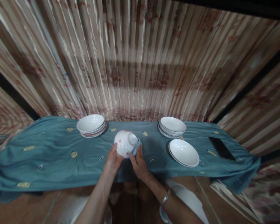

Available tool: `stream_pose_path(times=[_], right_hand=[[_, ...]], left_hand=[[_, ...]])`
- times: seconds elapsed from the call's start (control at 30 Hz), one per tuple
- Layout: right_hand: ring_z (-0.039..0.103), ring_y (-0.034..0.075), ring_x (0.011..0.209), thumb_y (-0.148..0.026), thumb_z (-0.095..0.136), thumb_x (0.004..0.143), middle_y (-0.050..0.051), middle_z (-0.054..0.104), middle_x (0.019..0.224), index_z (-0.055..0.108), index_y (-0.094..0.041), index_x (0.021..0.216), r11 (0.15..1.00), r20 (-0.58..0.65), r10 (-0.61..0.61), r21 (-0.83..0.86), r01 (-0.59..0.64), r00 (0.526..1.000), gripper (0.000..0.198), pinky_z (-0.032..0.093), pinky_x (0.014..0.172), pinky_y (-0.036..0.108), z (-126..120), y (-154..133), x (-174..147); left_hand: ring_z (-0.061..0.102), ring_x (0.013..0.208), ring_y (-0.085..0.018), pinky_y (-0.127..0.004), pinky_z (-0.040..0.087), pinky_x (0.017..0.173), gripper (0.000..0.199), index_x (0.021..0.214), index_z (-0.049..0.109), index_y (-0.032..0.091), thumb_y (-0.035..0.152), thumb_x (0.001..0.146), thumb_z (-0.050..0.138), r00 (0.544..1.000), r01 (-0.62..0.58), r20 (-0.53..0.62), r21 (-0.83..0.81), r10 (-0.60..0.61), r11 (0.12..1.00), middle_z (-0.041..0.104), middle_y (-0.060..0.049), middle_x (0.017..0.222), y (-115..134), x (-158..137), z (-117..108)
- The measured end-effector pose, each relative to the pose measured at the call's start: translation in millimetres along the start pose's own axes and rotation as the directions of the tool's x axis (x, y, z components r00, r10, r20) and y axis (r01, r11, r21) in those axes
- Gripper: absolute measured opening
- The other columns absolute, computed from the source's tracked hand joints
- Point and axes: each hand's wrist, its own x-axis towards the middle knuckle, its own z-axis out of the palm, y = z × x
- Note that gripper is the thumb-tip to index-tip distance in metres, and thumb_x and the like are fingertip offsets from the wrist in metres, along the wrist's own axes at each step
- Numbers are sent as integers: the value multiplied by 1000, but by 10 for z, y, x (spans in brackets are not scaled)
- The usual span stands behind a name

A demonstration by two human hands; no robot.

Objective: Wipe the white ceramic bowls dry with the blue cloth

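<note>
- From the left edge onward, the teal-covered table [53,152], printed with yellow motifs, is backed by a pleated, red-patterned curtain [135,62]; brown floor tiles [50,205] are seen below.
- Near the table's back edge, a left stack of white bowls [91,123] is set.
- Mid-table, a white bowl [123,143] is held tilted, its foot and red marks exposed. Its lower left is grasped by the left hand [113,158], whose grip is closed on the edge, the forearm slanting up from below.
- By the right hand [139,163], a blue cloth [137,147] is held to the bowl's right side, the grip closed over it; this braceleted forearm is angled in from the lower right.
- Beyond, a rear stack [172,126] and a front stack [184,152] of white dishes are placed.
- Farthest right, a flat dark object [221,148] is laid.
</note>
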Motion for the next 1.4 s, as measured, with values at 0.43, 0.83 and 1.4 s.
stream_pose_path(times=[0.43,0.83,1.4], right_hand=[[23,25,144,-17,39,95,13,37,151,31,-15,148,669,211,-528,-493,556,823,53,30,113,49,-119,-414,-79],[21,22,145,-27,34,97,9,31,154,34,-19,147,833,90,-406,-373,409,909,50,23,116,47,-447,-589,253],[31,26,141,-83,37,73,11,39,149,47,-15,139,853,32,337,414,-319,941,95,18,119,43,-169,-342,305]], left_hand=[[68,63,-17,-24,54,62,16,86,67,11,19,72,70,998,-62,21,-8,63,998,73,-7,73,82,-106,-14],[69,73,-21,-30,52,74,41,73,68,12,36,44,88,974,-197,140,141,178,970,72,-4,67,-44,-272,107],[63,111,-29,-45,46,101,44,131,54,12,25,89,51,999,-29,39,-109,34,994,74,-13,104,78,-49,-61]])
